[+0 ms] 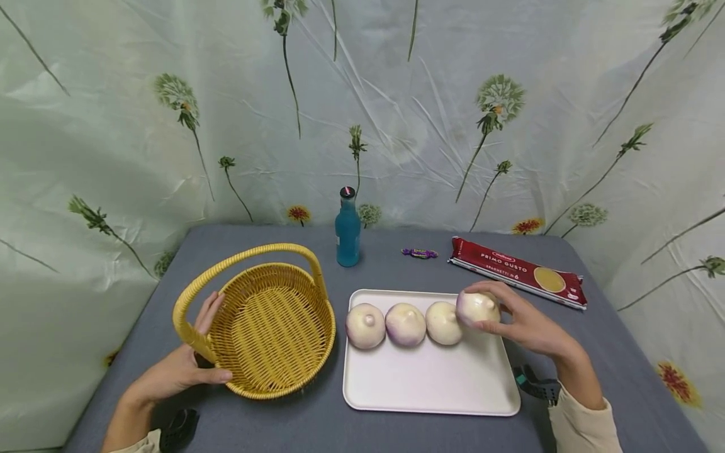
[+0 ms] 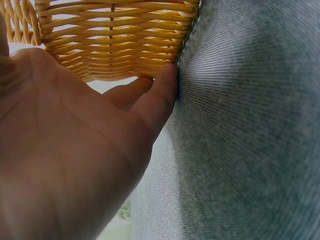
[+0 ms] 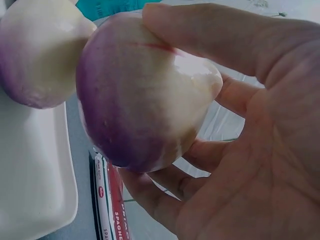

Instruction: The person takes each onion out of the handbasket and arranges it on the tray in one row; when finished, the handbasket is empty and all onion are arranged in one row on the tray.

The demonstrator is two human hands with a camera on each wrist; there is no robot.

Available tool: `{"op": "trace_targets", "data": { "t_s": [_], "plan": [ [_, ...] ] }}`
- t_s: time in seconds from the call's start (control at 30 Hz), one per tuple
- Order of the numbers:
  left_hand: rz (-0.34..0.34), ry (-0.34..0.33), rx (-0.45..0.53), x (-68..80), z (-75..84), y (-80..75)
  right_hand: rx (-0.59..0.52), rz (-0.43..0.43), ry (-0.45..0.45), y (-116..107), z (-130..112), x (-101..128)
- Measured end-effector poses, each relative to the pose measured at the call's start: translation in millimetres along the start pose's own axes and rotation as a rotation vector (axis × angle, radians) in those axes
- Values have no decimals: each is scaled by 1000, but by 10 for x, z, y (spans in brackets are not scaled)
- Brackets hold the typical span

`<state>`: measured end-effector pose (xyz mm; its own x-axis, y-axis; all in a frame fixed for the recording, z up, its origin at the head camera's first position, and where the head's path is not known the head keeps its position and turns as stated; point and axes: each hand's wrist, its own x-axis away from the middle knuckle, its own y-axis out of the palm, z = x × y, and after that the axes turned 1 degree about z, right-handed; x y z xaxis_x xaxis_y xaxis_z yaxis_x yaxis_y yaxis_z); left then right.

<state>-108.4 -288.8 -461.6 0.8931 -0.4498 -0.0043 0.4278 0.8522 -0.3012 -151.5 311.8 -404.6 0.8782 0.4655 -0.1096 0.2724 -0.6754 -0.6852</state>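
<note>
In the head view, my left hand (image 1: 175, 371) rests against the left outer side of a yellow wicker basket (image 1: 272, 340) with a tall handle, fingers and thumb spread. The left wrist view shows that hand's fingers (image 2: 160, 95) touching the woven wall (image 2: 120, 40) low down by the cloth. My right hand (image 1: 527, 321) grips a white and purple turnip (image 1: 477, 307), thumb on one side and fingers on the other, over the white tray's (image 1: 430, 384) back right corner. Three more turnips (image 1: 365, 326) sit in a row along the tray's back.
Behind the tray stands a blue bottle (image 1: 348, 229) with a dark cap. A small purple wrapped candy (image 1: 419, 253) lies to its right. At the back right is a red spaghetti packet (image 1: 518, 270). A patterned curtain (image 1: 396, 113) hangs behind the grey cloth-covered table (image 1: 294, 421).
</note>
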Motion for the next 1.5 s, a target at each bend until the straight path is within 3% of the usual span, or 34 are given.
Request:
{"op": "trace_targets", "data": {
  "t_s": [0.6,1.17,1.5],
  "plan": [
    [1,-8,-1,-2,-3,-9,20,0,14,-29,47,12],
    [3,-30,-10,9,-21,-14,126,-47,130,-17,151,29],
    [-2,-9,-2,16,-33,-4,95,-76,183,18,185,13]
  ]
}}
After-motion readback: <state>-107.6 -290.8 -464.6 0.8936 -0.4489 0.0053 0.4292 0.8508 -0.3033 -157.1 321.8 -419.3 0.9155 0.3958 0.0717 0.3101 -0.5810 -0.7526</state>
